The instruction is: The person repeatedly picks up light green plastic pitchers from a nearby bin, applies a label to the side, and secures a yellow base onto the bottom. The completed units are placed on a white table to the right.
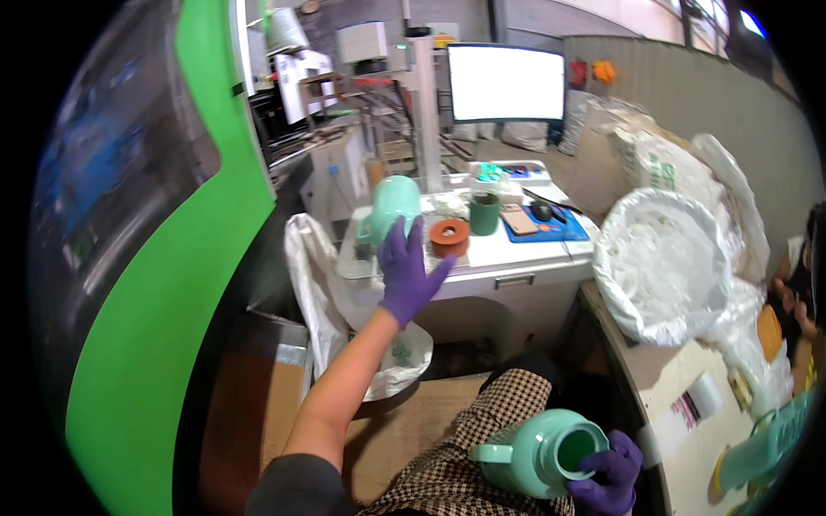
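My right hand (pixel 609 472), in a purple glove, grips the open rim of a mint-green plastic jug (pixel 523 449). This jug is tilted above my lap, its handle pointing left and its round mouth toward my right hand. My left hand (pixel 406 268), also gloved, is stretched out over the desk's front edge with the fingers apart. Its fingertips overlap the lower part of a second mint-green jug (pixel 397 199) on the white desk; whether they touch it I cannot tell. Just right of those fingers sits an orange-brown tape roll (pixel 449 236).
A dark green cup (pixel 483 213), a phone (pixel 520 219) and a black mouse (pixel 542 210) are on the desk (pixel 482 272). Lined bins (pixel 647 331) stand right and below left. A green machine panel (pixel 163 327) borders the left. Green plastic parts (pixel 757 449) lie far right.
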A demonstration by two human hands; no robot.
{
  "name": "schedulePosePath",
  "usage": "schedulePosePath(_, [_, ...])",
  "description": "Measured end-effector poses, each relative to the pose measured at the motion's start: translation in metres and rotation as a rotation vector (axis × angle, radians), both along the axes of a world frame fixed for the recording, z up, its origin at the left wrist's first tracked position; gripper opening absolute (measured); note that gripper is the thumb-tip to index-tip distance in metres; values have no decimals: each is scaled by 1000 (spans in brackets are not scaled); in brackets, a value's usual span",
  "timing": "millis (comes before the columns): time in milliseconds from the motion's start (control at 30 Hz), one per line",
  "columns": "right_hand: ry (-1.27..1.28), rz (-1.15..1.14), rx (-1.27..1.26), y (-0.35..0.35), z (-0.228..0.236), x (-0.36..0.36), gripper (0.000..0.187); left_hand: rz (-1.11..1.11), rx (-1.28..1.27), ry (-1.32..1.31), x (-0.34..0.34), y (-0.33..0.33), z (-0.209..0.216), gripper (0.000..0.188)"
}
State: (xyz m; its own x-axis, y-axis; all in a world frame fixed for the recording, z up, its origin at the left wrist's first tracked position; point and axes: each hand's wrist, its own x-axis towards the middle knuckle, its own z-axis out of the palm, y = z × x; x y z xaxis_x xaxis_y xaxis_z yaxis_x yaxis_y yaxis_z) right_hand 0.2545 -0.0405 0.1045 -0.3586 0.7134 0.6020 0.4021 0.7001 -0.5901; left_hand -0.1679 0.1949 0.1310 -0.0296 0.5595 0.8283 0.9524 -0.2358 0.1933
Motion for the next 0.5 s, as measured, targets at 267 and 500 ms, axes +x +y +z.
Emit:
schedulePosePath(267, [155,82,40,23,48,-64,46,-1141,-587,393,139,-172,79,94])
schedulePosePath(500, [-9,44,-714,-134,-34,80,31,-713,-615,-25,20,-105,31,89])
